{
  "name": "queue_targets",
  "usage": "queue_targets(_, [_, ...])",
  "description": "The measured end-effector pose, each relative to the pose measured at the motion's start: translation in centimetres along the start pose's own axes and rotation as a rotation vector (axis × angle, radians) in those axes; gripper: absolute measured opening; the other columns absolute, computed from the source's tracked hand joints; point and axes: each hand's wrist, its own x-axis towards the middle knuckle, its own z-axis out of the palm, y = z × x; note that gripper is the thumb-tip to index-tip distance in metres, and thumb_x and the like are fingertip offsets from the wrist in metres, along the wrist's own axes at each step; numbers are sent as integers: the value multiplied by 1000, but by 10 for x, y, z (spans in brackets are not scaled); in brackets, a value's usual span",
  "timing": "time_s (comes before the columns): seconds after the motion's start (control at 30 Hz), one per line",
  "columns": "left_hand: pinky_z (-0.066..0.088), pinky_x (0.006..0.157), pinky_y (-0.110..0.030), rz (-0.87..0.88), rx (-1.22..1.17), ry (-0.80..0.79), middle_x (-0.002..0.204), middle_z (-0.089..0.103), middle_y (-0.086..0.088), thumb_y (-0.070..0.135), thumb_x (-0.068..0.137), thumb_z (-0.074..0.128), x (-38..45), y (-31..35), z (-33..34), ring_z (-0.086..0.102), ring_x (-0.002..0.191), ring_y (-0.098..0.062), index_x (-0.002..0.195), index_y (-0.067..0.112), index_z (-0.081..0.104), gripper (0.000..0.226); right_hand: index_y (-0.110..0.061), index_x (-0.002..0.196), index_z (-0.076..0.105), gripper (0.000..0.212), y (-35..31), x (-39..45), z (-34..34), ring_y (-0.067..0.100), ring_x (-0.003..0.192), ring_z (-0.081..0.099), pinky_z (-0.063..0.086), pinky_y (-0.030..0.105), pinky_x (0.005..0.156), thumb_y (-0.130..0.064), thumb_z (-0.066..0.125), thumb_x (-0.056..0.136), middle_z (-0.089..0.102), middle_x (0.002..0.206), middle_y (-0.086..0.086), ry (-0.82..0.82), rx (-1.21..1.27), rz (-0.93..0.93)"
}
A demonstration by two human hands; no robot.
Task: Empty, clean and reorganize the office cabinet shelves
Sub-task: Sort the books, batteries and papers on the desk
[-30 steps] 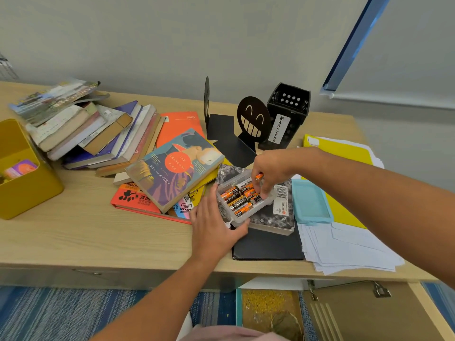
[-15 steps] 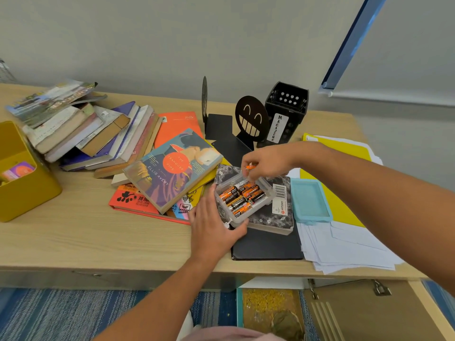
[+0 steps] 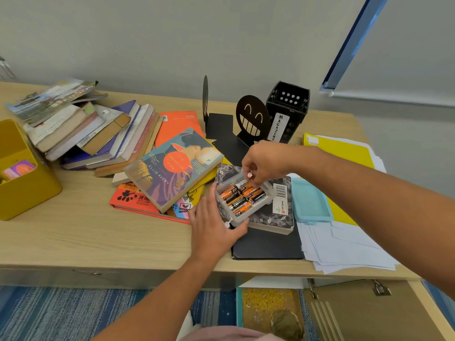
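Wooden counter [image 3: 73, 237] cluttered with books, papers. Step looks like sorting batteries [image 3: 242, 196] into clear case [image 3: 246, 200] atop marbled notebook [image 3: 280, 212]. Left hand [image 3: 214, 230] spread flat, steadying case; right hand [image 3: 264, 163] pinching over the batteries, contents unclear. Next probably: seat it, fit blue lid [image 3: 310, 203].
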Motion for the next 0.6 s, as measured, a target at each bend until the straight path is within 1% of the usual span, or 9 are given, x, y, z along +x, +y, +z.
queue_targets(0.1, [18,115,-37,-4,4,-3,153,36,-1,76,69,54,0,0,0,34,141,-19,152,26,10,106,-31,111,68,32,-5,3,6,13,92,58,48,26,75,-19,78,83,61,99,-9,-144,-93,-42])
queue_targets(0.13, [19,115,-38,-3,2,-2,153,36,-1,76,69,55,-1,0,0,34,141,-19,152,25,10,106,-32,117,65,38,-5,3,6,15,93,58,47,26,75,-16,76,84,61,102,-6,-167,-88,-52])
queue_targets(0.17, [20,115,-38,-2,-2,-1,153,36,-1,75,69,56,-1,0,-1,35,141,-19,152,25,11,107,-31,119,63,40,-4,2,5,15,90,58,46,26,72,-13,74,85,62,101,-4,-158,-50,-57])
queue_targets(0.27, [21,115,-39,5,7,6,153,36,-1,74,70,57,0,-1,0,35,141,-19,152,24,12,107,-28,112,54,36,1,-3,-5,16,79,57,47,28,64,-5,64,86,62,98,4,-97,183,-52])
queue_targets(0.33, [22,114,-40,4,8,6,153,36,-1,74,69,57,-1,-1,0,35,141,-19,152,23,12,107,-29,110,49,39,3,-6,-10,15,84,59,51,30,68,1,59,87,60,103,1,-115,245,-55])
queue_targets(0.4, [22,114,-39,5,3,4,152,37,-1,74,70,57,-1,-1,0,35,140,-19,152,23,12,107,-31,114,47,45,4,-7,-11,13,96,63,56,32,80,5,58,89,61,109,-3,-152,246,-34])
queue_targets(0.43, [21,114,-38,6,-1,3,152,37,-1,74,70,57,-1,0,-1,35,140,-18,152,23,12,106,-31,118,46,47,4,-7,-9,13,99,65,56,32,82,4,62,89,63,111,-3,-164,251,-16])
queue_targets(0.5, [21,114,-38,8,-7,3,152,37,-1,74,70,57,-1,0,-1,35,140,-17,151,25,11,106,-28,121,46,51,4,-4,-5,13,98,65,53,27,78,-4,73,85,65,112,-3,-150,257,12])
queue_targets(0.6, [22,115,-39,4,-6,3,152,37,0,74,69,58,0,0,-2,35,140,-17,152,24,12,107,-23,111,60,39,5,-1,0,10,92,65,49,25,71,-21,82,79,69,103,-8,-54,209,26])
